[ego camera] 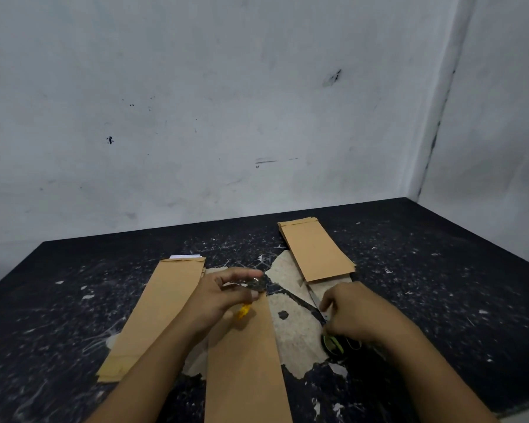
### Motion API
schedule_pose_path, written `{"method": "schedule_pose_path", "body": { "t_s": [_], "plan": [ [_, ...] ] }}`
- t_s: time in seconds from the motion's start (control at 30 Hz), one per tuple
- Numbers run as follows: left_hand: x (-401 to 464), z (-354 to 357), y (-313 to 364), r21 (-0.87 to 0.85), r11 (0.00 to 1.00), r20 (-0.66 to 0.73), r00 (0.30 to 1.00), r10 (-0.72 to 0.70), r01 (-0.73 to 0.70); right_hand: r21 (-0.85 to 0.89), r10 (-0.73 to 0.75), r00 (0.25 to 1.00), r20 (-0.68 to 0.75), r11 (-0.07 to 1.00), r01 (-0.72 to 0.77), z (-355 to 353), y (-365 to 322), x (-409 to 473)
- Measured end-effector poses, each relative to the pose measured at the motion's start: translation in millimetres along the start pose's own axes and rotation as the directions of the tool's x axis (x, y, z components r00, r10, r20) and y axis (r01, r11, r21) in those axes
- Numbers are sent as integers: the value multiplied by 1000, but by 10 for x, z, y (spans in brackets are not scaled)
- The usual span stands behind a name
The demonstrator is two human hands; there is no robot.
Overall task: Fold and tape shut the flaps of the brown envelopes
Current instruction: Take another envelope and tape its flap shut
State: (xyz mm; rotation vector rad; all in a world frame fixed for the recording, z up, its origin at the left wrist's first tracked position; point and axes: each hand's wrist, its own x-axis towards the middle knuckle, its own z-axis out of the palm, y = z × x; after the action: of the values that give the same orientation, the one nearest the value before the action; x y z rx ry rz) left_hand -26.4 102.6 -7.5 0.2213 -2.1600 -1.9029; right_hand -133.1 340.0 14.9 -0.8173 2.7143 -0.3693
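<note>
Left hand (223,296) fingers curl round a small clear roll of tape w/ a yellow core (247,297), held over the top end of the long flat brown paper envelope (245,361) lying mid-worktop, running to the near edge. Right hand (353,309) pinches at dark-handled scissors (324,323) just right of it. Judgement: envelope is light, thin, creases easily, slides on the scuffed black worktop (440,270), so pin it flat, take the flap by its edge. Tape is sticky and flimsy. More brown envelopes: one stack (156,312) left, one (316,250) toward the far edge. No readable writing.
</note>
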Motion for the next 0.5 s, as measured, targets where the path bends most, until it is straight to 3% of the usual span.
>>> {"method": "schedule_pose_path", "body": {
  "t_s": [0.13,0.23,0.4,0.5],
  "plan": [
    [-10,71,-8,-22,1000,-10,1000,6,-6,324,-247,967,65,922,214,99,-255,113],
    [-16,115,-19,-62,998,0,1000,22,-22,510,-328,945,3,813,280,274,-426,201],
    [-13,167,-37,-134,990,-25,999,31,-34,711,-289,946,-149,634,306,459,-556,268],
    [-16,214,-39,-89,991,-123,989,84,-95,720,-215,956,-198,630,291,495,-549,290]
  ]
}}
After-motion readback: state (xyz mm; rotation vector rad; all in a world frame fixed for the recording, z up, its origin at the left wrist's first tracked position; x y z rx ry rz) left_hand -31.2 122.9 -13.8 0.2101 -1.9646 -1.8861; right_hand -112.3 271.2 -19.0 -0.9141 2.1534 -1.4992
